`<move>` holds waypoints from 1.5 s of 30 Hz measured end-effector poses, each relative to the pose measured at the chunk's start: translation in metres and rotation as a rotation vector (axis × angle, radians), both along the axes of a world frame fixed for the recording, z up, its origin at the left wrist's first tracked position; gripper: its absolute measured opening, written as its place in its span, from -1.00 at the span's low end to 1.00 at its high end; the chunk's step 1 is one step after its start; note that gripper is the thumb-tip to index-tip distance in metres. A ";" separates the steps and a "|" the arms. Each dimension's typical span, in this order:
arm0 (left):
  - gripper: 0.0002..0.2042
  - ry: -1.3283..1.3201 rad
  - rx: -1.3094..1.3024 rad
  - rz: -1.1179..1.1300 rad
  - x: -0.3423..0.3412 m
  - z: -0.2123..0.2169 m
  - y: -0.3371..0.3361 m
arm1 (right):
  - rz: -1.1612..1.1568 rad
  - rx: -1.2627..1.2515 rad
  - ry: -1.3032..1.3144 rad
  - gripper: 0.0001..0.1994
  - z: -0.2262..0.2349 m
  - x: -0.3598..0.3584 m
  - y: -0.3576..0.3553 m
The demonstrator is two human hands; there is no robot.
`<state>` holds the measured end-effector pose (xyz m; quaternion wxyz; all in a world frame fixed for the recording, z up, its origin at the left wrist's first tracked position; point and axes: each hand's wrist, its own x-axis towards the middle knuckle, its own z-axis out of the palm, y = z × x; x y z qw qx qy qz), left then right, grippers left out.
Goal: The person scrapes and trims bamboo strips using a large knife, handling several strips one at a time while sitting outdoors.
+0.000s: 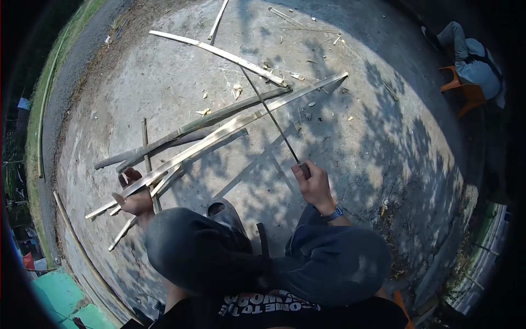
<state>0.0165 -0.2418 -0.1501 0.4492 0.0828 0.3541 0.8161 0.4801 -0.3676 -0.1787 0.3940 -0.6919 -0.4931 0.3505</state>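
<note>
Squatting on sunlit, dappled concrete ground (350, 164), chips scattered. Left hand (134, 197) grips a split bamboo strip (219, 134); right hand (313, 183) clasps what looks like a long blade (268, 112).

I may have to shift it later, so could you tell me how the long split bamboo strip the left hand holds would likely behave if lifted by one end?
The bamboo strip is long and thin, so it would probably flex and sag. Held in only the left hand, it seems light. Its flat split shape should not roll.
</note>
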 end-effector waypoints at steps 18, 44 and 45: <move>-0.57 2.216 0.045 -0.877 0.162 -0.192 0.001 | -0.110 -0.417 0.124 -0.65 -0.063 0.006 -0.093; -0.73 2.048 -0.326 -0.988 0.149 -0.101 -0.040 | 0.402 -0.190 -0.503 -0.52 -0.070 0.025 -0.002; -0.73 2.039 -0.336 -1.004 0.145 -0.099 -0.040 | 0.420 -0.127 -0.500 -0.49 -0.060 0.023 0.002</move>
